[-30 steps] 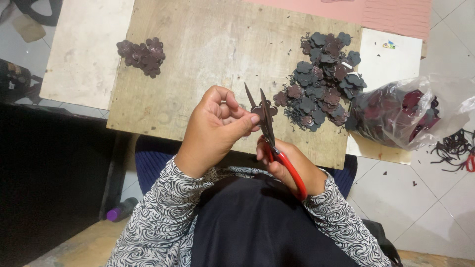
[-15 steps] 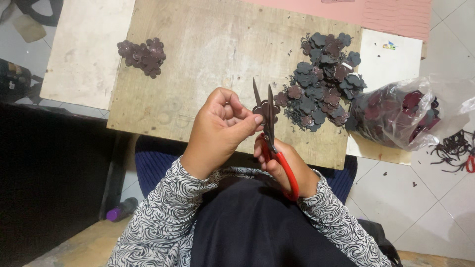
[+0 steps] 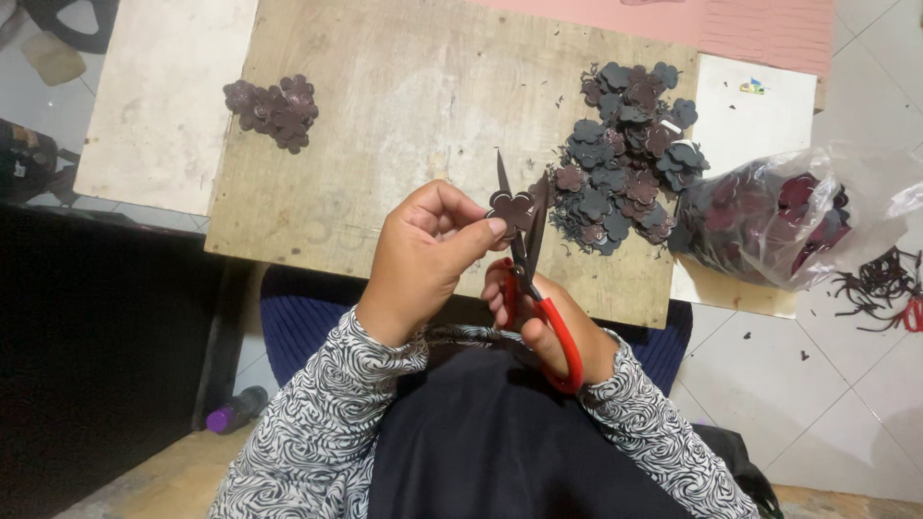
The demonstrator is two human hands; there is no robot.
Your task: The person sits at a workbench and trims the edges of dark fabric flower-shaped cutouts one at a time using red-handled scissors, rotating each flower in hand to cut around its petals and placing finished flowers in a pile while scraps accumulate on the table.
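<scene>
My left hand (image 3: 423, 255) pinches a small dark flower-shaped piece (image 3: 511, 208) between thumb and fingertips, over the near edge of a wooden board (image 3: 404, 106). My right hand (image 3: 543, 322) grips red-handled scissors (image 3: 538, 288), mostly hidden behind the left hand. The blades point away from me, spread slightly apart around the flower piece. A large heap of dark flower pieces (image 3: 625, 154) lies just right of the scissors. A smaller heap of them (image 3: 274, 108) sits at the board's far left.
A clear plastic bag of dark pieces (image 3: 779, 226) lies on the right, with dark scraps (image 3: 880, 284) on the white tiled floor beyond. A pale board (image 3: 163, 96) lies left of the wooden one. A pink sheet (image 3: 731, 24) is at the top. A purple bottle (image 3: 231, 413) lies lower left.
The blades were wide apart, closed, and are now slightly apart on the flower piece. My left hand has turned the piece a little.
</scene>
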